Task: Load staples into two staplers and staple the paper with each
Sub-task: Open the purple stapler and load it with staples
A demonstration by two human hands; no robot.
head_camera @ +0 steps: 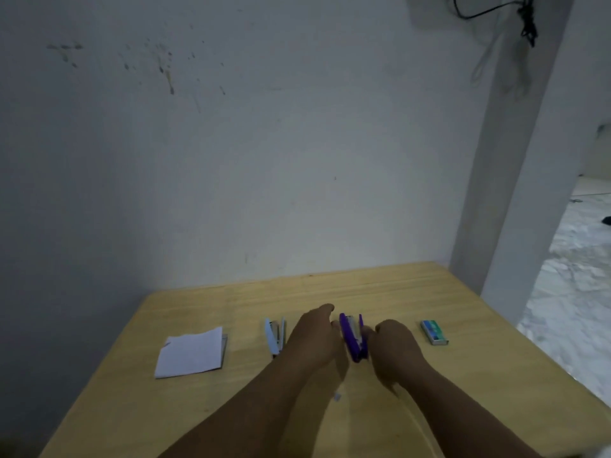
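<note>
A purple stapler [352, 336] stands swung open on the wooden table [380, 285], between my two hands. My left hand [314, 335] touches its left side with curled fingers. My right hand [395, 345] grips its right arm near the hinge. A pale blue stapler [274, 337] lies swung open just left of my left hand, untouched. A folded stack of white paper [191, 353] lies further left. A green staple box [434, 331] sits to the right of my right hand.
A small pale scrap [337, 396] lies on the table between my forearms. The table stands against a stained white wall, with a pillar [515, 160] at its back right corner. The floor drops away beyond the right edge.
</note>
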